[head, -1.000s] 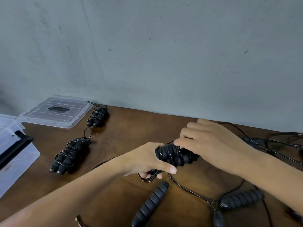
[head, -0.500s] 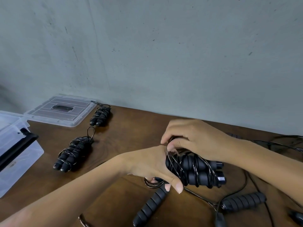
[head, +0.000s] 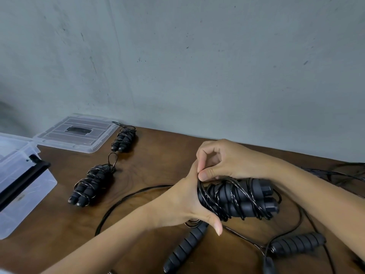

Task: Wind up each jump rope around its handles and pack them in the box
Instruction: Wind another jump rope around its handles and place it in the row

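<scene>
Black ribbed-handled jump rope bundle above brown wooden table, near front edge: left hand grips handles; right hand pinches thin black cord.

dark brown wooden table fills lower half of frame, against grey wall. at left edge: clear plastic box with black latch. upper left: clear lid lying flat. right of lid: wound rope bundle; below it, second wound bundle. bottom centre: loose black handle; lower right: another handle. loose black cord loops across middle.
</scene>
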`<act>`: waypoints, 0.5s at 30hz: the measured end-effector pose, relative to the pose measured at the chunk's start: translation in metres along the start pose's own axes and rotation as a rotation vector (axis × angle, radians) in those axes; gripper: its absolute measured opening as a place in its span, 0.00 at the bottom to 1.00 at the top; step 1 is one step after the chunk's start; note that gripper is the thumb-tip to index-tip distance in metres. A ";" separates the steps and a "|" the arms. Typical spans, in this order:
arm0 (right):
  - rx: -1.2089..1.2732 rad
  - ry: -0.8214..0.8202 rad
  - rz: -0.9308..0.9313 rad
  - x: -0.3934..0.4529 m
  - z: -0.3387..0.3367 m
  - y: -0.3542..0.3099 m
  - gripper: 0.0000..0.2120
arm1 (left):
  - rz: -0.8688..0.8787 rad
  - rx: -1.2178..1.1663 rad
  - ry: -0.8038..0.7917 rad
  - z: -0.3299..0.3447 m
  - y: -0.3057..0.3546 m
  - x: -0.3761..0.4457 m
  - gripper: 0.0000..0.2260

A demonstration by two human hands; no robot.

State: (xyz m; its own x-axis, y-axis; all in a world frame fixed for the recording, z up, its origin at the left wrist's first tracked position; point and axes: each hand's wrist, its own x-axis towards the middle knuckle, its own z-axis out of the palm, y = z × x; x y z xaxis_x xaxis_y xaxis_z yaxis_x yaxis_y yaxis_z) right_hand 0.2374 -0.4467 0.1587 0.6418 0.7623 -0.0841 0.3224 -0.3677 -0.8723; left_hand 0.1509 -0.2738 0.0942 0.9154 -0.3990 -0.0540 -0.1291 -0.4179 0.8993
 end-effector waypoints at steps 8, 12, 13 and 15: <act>-0.159 -0.049 0.099 0.008 -0.002 0.002 0.16 | 0.160 -0.187 0.037 -0.003 0.005 -0.001 0.68; -0.322 0.025 0.340 0.003 0.002 0.055 0.19 | 0.182 -0.430 0.085 -0.003 0.008 0.001 0.59; -0.441 -0.007 0.371 -0.002 0.007 0.058 0.15 | 0.157 -0.458 0.111 -0.004 0.009 0.001 0.53; -0.617 -0.103 0.306 -0.008 0.017 0.050 0.14 | 0.151 -0.476 0.123 -0.005 0.011 0.000 0.38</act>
State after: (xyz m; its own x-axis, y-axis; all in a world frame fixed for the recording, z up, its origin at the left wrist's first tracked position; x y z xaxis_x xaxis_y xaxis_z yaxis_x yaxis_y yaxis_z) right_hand 0.2363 -0.4616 0.1078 0.7074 0.6114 -0.3546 0.4937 -0.7865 -0.3711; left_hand 0.1514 -0.2739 0.1061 0.9416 -0.3156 0.1170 -0.1011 0.0664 0.9927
